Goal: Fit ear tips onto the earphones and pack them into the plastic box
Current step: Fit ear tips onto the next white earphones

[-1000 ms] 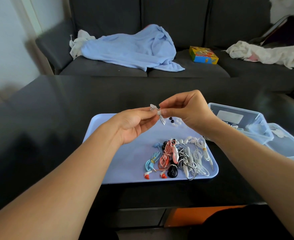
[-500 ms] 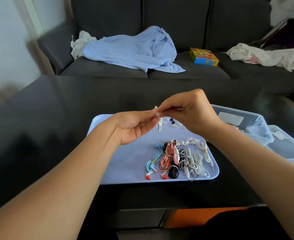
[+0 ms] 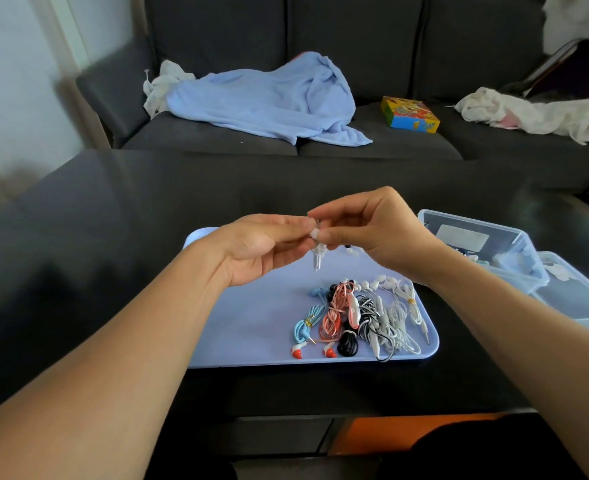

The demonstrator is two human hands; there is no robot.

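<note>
Dark grey sofa (image 3: 355, 57) w/ blue blanket (image 3: 269, 102) behind black table (image 3: 217, 188); pale wall (image 3: 16, 81) at left.

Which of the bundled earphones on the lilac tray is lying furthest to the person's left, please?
The light blue earphones, coiled at the left end of the row on the lilac tray; the pink, black and white bundles all lie to their right.

no legible text, colourful box (image 3: 410, 114) print too blurred to read
</note>
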